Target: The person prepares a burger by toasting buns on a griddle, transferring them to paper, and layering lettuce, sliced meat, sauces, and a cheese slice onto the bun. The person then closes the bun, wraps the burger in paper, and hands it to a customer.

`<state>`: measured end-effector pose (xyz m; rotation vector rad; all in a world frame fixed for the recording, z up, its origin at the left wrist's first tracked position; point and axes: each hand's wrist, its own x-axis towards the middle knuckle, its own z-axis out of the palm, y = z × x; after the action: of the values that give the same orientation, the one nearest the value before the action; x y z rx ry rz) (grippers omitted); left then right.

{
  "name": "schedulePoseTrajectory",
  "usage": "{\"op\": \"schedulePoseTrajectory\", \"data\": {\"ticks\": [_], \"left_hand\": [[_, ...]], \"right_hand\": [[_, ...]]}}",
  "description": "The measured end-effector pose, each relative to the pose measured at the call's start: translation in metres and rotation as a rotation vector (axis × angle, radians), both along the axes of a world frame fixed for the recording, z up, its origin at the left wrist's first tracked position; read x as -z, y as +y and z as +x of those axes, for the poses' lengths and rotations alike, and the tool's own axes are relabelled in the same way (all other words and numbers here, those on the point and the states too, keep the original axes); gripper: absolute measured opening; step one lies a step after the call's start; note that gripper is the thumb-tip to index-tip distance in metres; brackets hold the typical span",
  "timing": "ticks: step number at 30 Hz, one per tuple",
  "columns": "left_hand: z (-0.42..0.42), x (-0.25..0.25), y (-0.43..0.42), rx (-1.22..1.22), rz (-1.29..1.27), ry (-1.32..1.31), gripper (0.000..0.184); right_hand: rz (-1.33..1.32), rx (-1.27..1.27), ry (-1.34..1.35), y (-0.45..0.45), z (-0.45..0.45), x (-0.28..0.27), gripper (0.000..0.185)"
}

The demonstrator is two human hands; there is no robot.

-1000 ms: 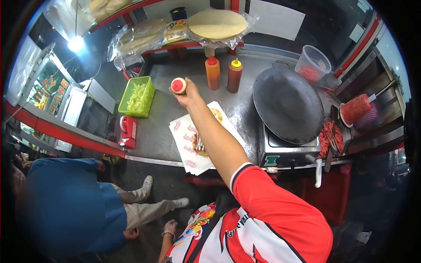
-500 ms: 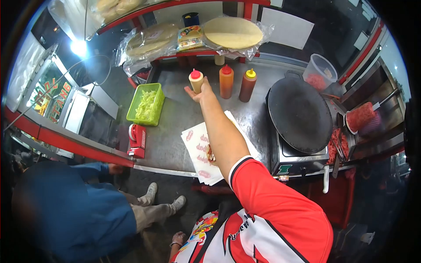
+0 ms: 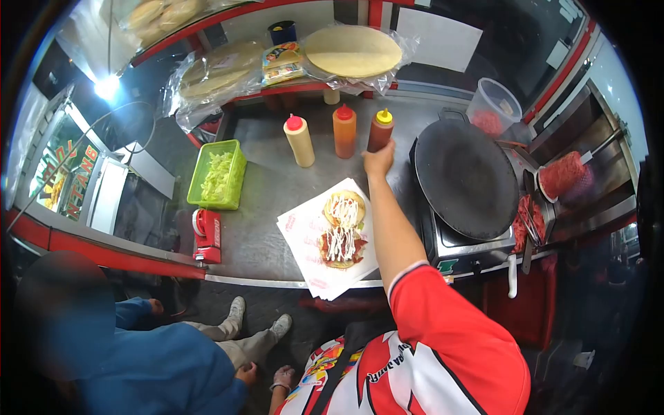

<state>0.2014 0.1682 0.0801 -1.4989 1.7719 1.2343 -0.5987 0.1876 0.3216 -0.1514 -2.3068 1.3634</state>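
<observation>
At the back of the counter my right hand (image 3: 379, 160) is wrapped round the lower part of a squeeze bottle of dark red-brown sauce (image 3: 381, 133) with a yellow cap. Left of it stand an orange sauce bottle (image 3: 344, 133) and a cream-coloured sauce bottle (image 3: 299, 144), both red-capped and upright. An opened bun (image 3: 342, 235) lies on printed paper sheets (image 3: 302, 235), its two halves striped with white sauce over red sauce and filling. Low beside my body hangs my left hand (image 3: 283, 378), apparently in a clear glove; its fingers are not clear.
A round black griddle (image 3: 465, 181) sits on the right, beside shredded red meat (image 3: 527, 221) and a meat cone (image 3: 564, 174). On the left are a green tub of lettuce (image 3: 218, 176) and a red tape dispenser (image 3: 207, 236). A person in blue (image 3: 159, 366) stands at lower left.
My right hand has let go of the cream-coloured bottle, which now stands on the counter. It has moved right to the yellow-capped bottle, uncovering the bun.
</observation>
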Motion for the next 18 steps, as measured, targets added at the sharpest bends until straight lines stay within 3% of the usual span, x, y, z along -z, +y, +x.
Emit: {"op": "schedulePoseTrajectory", "data": {"ticks": [2, 5, 6, 9, 11, 13, 15, 17, 18], "left_hand": [[0.002, 0.002, -0.007, 0.039, 0.015, 0.023, 0.043], [0.001, 0.005, -0.015, 0.119, 0.028, 0.05, 0.044], [0.001, 0.003, -0.018, 0.153, 0.027, 0.056, 0.044], [-0.01, 0.002, -0.024, 0.247, 0.022, 0.071, 0.044], [-0.02, 0.0, -0.021, 0.261, -0.003, 0.068, 0.045], [-0.035, -0.007, -0.02, 0.279, -0.076, 0.046, 0.043], [-0.045, -0.009, -0.022, 0.214, -0.086, 0.073, 0.042], [-0.052, -0.007, -0.012, 0.071, -0.015, 0.093, 0.041], [-0.052, -0.009, -0.009, 0.007, 0.015, 0.104, 0.041]], "right_hand": [[0.017, -0.123, -0.145, 0.004, -0.01, -0.006, 0.061], [-0.069, -0.314, -0.095, 0.023, 0.021, -0.014, 0.055], [-0.025, -0.275, 0.04, 0.027, 0.038, -0.002, 0.059], [-0.221, -0.486, -0.186, 0.048, 0.135, -0.042, 0.069], [-0.211, -0.718, -0.075, 0.066, 0.173, -0.05, 0.083], [-0.323, -0.898, -0.181, 0.091, 0.197, -0.131, 0.089], [-0.561, -0.867, 0.004, 0.107, 0.188, -0.197, 0.094], [-0.908, -0.976, 0.027, 0.109, 0.157, -0.223, 0.082], [-0.846, -1.138, -0.335, 0.11, 0.15, -0.226, 0.067]]}}
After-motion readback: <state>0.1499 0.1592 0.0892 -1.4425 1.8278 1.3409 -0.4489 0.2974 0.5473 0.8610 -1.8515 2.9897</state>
